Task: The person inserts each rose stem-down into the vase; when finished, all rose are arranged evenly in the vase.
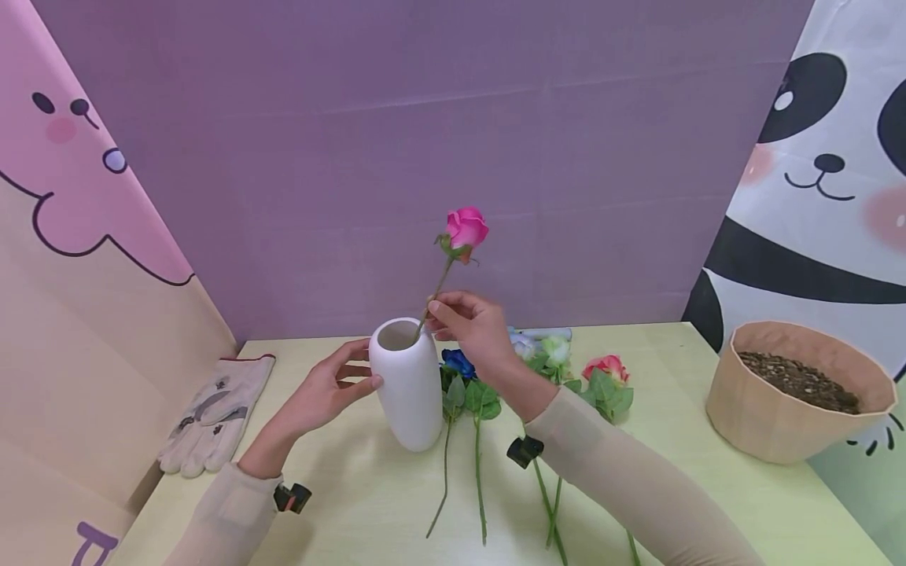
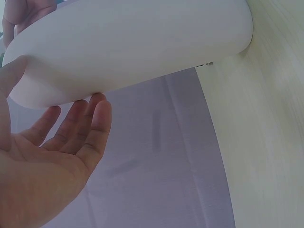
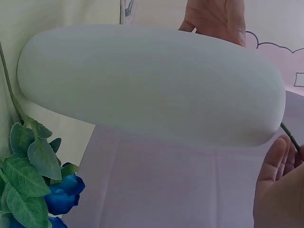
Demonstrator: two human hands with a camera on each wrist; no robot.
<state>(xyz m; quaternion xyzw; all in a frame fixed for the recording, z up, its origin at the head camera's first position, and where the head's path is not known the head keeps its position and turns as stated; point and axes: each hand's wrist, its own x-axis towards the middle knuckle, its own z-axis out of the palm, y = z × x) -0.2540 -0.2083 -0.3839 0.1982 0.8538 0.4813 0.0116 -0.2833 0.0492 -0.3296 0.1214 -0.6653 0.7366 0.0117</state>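
The right hand (image 1: 477, 330) comes in from the lower right, its forearm passing over several of the lying stems, and its grip pinches the rose (image 1: 466, 228) by the stem between thumb and fingers, just beside the top of the vase (image 1: 406, 401). The left hand (image 1: 322, 397) reaches up from the lower left with fingers spread; its grip lightly holds the vase's upper left side, thumb on the near face and fingertips farther round (the left wrist view shows these contacts best). The vase stands on the counter (image 1: 354, 519) between the two hands. Room lies to its left, as far as the gloves (image 1: 215, 420) along the left edge, and also in front of it; behind, the counter's far edge meets the purple backdrop (image 1: 354, 196). To the right it is tighter: the blue flower (image 1: 458, 363) lies just beside the vase, then the pale flowers (image 1: 555, 348) and the red flower (image 1: 606, 367), with the pot (image 1: 764, 417) well apart at the right edge. The vase's long axis runs upright, mouth upward. The rose slants, bloom up and to the right, its stem entering the mouth against the right of the rim; the stem's lower end is hidden inside.
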